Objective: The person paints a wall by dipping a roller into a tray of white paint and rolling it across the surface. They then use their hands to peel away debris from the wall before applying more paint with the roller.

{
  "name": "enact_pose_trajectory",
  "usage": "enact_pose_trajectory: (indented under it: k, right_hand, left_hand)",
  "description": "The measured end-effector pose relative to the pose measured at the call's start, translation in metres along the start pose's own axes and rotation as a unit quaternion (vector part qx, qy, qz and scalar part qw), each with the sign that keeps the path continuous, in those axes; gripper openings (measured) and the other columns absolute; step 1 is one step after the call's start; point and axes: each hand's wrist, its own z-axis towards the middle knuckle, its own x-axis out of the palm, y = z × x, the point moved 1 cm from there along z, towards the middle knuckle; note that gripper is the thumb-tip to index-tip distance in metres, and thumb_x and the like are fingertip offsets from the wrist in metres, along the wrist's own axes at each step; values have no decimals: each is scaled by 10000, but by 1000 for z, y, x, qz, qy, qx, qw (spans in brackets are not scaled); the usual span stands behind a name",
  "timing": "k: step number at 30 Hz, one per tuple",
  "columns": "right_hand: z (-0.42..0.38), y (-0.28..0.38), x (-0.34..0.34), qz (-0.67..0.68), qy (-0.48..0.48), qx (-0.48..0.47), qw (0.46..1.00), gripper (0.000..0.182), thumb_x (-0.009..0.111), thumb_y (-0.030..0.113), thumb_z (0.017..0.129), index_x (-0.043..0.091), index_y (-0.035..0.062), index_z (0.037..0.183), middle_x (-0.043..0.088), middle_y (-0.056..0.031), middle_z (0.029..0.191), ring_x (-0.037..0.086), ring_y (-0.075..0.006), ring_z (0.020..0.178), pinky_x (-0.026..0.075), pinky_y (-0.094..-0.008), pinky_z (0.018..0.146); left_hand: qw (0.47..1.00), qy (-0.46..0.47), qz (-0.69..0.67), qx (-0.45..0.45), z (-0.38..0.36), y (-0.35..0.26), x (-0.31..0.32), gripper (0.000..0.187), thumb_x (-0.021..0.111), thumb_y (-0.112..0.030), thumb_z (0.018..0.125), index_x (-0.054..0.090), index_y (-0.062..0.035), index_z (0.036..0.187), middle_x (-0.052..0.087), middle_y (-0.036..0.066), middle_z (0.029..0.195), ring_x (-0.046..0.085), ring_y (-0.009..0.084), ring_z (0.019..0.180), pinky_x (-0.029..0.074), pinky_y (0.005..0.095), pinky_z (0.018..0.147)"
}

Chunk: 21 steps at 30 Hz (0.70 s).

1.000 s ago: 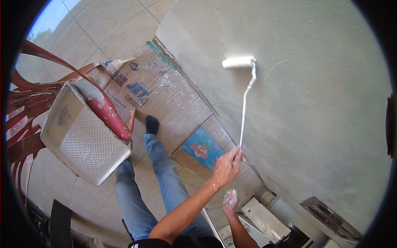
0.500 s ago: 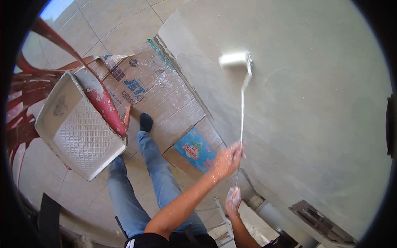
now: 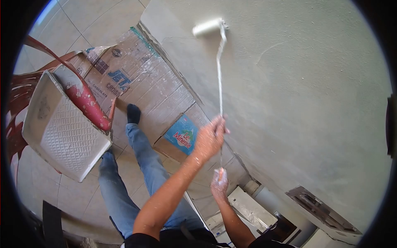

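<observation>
Paint-crusted tray (image 3: 68, 132) seen at red chair (image 3: 86, 103), well left of fingers. Cardboard (image 3: 144, 78) laid on floor, left of fingers. Paint roller (image 3: 220, 78): sleeve placed at wall (image 3: 297, 99), beyond fingers; shaft grasped by fingers of left hand (image 3: 210, 138), lower end clasped in fingers of right hand (image 3: 219, 183).

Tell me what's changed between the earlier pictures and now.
The paint roller has moved farther up the picture along the wall, away from the person and from the curved scratch. Nothing was let go or newly grasped: the left hand still grips the rod, the right hand its lower end. The tray and cardboard stayed put; the view shifted a little.
</observation>
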Motion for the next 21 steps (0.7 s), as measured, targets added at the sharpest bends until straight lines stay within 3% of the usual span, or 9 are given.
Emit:
enact_pose_trajectory:
  k: [2,4,8,10,12,15,16,19,21]
  right_hand:
    - [-28,-47,-18,-58,4,30,998,231,572,226,935,518,1,933,597,-233,779,596,-441,756,466,-442,632]
    - [-47,-73,-36,-100,47,70,991,216,576,207,932,515,1,948,605,-231,788,599,-440,772,468,-443,649]
    - [-31,-50,-22,-47,30,26,998,223,506,213,967,463,11,883,451,-185,722,473,-320,668,404,-418,613]
    - [-3,-6,3,12,28,-9,999,232,500,226,973,484,4,909,475,-183,735,485,-308,672,418,-407,624]
    - [29,29,24,1,33,-32,999,264,568,292,947,549,30,922,602,-215,759,592,-437,732,453,-453,597]
    - [56,41,42,53,28,-48,997,271,571,307,946,564,38,920,595,-214,734,590,-440,715,452,-458,592]
    - [56,37,38,65,23,-61,996,281,578,313,941,566,34,910,594,-213,725,587,-438,694,453,-457,586]
    - [29,30,-2,-19,66,-75,995,238,533,237,962,508,23,861,488,-135,673,500,-276,613,433,-393,594]
    - [-3,5,-18,-22,57,-68,996,230,520,213,959,483,21,839,458,-154,676,481,-302,611,417,-405,582]
  left_hand:
    - [999,29,23,4,-28,36,34,277,480,-243,979,606,-82,1166,691,105,772,676,315,741,524,404,657]
    - [996,66,40,-38,-49,42,56,277,475,-249,974,609,-100,1165,696,99,790,671,334,774,526,424,679]
    - [999,24,7,-33,-33,32,36,271,488,-241,970,611,-89,1157,691,127,789,675,338,782,527,404,680]
    - [999,-20,29,29,-1,21,0,280,483,-227,977,605,-47,1154,688,131,769,695,283,773,525,367,677]
    - [997,-61,4,43,32,2,-33,290,475,-187,988,599,10,1160,676,91,752,673,156,750,511,309,679]
    - [993,-69,-85,33,60,-6,-52,315,463,-196,999,579,39,1174,668,81,740,649,122,759,500,283,690]
    - [996,-65,-47,43,58,-5,-52,339,457,-217,1005,566,51,1182,668,79,733,639,111,744,496,269,696]
    - [999,-52,-3,17,18,-18,-35,336,460,-211,1004,560,54,1184,675,78,732,639,113,737,498,278,697]
    - [997,-44,-42,49,-18,-15,-7,303,476,-184,992,571,36,1177,683,88,741,640,126,712,498,300,672]
